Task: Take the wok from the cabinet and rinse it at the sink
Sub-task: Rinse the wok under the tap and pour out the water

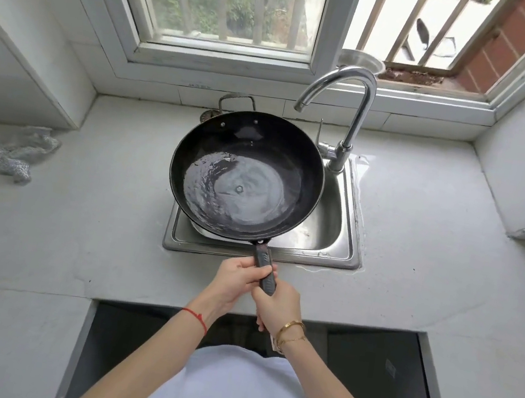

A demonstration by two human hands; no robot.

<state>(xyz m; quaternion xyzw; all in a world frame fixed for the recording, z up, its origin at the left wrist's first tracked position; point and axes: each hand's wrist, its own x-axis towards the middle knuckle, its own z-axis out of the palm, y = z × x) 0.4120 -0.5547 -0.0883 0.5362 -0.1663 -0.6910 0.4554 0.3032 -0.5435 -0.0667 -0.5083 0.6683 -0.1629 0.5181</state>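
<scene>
Black wok (246,176) over sink (346,244) — water pooled inside, seemingly rippling; left hand (236,281), right hand (276,305) clasping its handle (265,268).

Both hands, left hand (236,279) and right hand (276,305), clasp the wok (246,176) handle; the wok, holding rippling water, sits over the sink (335,222) at the tabletop's (82,224) middle.

A crumpled cloth (13,152) lies on the countertop (82,224), left side.

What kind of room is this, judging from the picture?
Most likely a home kitchen: a steel sink with a tall faucet set in a pale countertop, and a wok holding water.
</scene>
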